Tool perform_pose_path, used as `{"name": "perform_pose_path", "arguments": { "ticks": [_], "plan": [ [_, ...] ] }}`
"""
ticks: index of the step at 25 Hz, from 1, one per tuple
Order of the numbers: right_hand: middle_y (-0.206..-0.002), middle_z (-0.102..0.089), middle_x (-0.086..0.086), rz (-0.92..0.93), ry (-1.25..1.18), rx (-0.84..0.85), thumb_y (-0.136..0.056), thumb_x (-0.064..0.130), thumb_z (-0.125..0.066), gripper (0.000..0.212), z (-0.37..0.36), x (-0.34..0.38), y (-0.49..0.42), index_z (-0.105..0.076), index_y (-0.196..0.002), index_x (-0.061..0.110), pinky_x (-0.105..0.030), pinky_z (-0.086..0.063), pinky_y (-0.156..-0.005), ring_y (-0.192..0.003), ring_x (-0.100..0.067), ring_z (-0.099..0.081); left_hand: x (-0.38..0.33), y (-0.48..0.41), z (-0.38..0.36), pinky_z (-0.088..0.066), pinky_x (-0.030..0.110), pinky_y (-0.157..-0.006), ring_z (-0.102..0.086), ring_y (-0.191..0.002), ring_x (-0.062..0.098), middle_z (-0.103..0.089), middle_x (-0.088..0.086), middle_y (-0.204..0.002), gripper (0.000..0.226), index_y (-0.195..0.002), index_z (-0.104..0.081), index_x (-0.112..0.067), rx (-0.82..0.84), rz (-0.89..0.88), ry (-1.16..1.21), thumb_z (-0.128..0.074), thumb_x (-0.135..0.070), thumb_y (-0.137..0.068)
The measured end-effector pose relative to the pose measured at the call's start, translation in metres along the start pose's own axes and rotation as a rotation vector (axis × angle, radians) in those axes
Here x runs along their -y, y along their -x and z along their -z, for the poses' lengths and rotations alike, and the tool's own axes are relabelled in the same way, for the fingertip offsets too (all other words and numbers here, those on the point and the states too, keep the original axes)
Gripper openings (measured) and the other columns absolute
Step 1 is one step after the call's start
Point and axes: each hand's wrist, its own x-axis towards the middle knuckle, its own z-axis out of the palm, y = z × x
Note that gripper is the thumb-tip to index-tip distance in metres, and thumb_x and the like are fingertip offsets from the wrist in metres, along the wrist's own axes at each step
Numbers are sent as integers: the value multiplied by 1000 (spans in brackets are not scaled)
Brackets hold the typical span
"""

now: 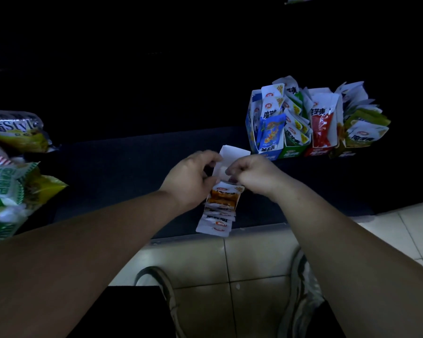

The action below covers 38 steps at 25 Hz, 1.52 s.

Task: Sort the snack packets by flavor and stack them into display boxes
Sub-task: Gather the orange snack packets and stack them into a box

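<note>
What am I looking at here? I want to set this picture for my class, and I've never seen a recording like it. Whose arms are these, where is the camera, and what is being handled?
There is no machine: a person wears a camera on the head, looking down at their own arms. The left hand and right hand meet over a white display box lying on a dark surface. It holds orange snack packets, and the fingers seem to be tucking one in. Behind stand four filled boxes: blue, green, red and yellow-green. Large snack bags lie far left. Below are floor tiles and shoes.
</note>
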Motion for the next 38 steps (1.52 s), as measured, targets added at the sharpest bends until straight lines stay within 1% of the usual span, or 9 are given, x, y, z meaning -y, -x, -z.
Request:
{"name": "perform_pose_path", "arguments": {
  "ticks": [3,7,10,13,19,22,28,33,38],
  "plan": [
    [-105,-73,-1,-51,-156,-64,-91,2,-58,34,4,0,16,-71,-106,30,-30,-50,-67,-97,-20,-68,1,2,-1,-56,35,-93,-64,-99,7,-66,-13,-111,28,-125,-69,-31,173,21,-40,-61,-21,-101],
    [-100,-68,0,-190,-481,-344,-99,15,-56,20,-20,-11,47,-69,-106,29,-46,-61,-81,-87,-22,-66,8,19,-2,-50,33,-103,-57,-114,9,-54,-15,-122,25,-120,-73,-34,231,49,-62,-66,-28,-98],
    [-106,-66,7,-210,-450,-275,-103,25,-55,23,-41,-16,65,-62,-121,38,-45,-62,-85,-97,-20,-65,16,36,8,-41,27,-111,-46,-133,11,-35,-16,-145,76,-151,-42,-43,398,180,62,-77,-51,-85],
    [-114,-66,11,-181,-551,-193,-99,6,-52,46,-51,-18,69,-57,-135,34,-39,-57,-89,-102,-14,-64,29,49,11,-34,31,-119,-30,-144,10,-6,-23,-161,118,-159,-12,-50,584,85,-212,-89,-51,-69],
    [-115,-70,4,-182,-606,-276,-93,2,-56,36,-47,-15,62,-74,-117,23,-29,-54,-85,-105,-14,-64,27,26,10,-46,21,-101,-57,-116,13,-35,-7,-153,57,-142,-59,-34,398,37,-60,-79,-33,-88],
    [-117,-71,4,-151,-661,-266,-96,11,-62,31,-37,-10,58,-73,-121,24,-40,-54,-94,-105,-13,-65,22,7,5,-50,30,-103,-60,-109,12,-51,-8,-137,43,-133,-67,-30,265,53,7,-75,-33,-92],
    [-132,-62,10,-128,-671,-301,-92,11,-68,80,-31,-14,40,-32,-156,43,-43,-54,-98,-113,-12,-62,2,-33,-1,-47,34,-106,-55,-129,21,-49,3,-150,80,-153,-38,-25,31,239,-26,-79,-39,-87],
    [-124,-70,9,-144,-487,-305,-101,27,-61,40,-49,-20,21,-54,-135,46,-44,-57,-98,-103,-11,-69,22,-12,-30,-51,31,-102,-61,-122,18,-62,3,-137,57,-151,-45,-30,56,390,318,-67,-33,-98],
    [-137,-59,17,-69,-295,-196,-106,28,-51,62,-53,-15,-4,-26,-154,58,-28,-48,-99,-115,-7,-60,38,-6,-39,-58,31,-90,-70,-96,3,-74,-15,-100,55,-138,-51,-48,-22,257,373,-63,-16,-95]
  ]
}}
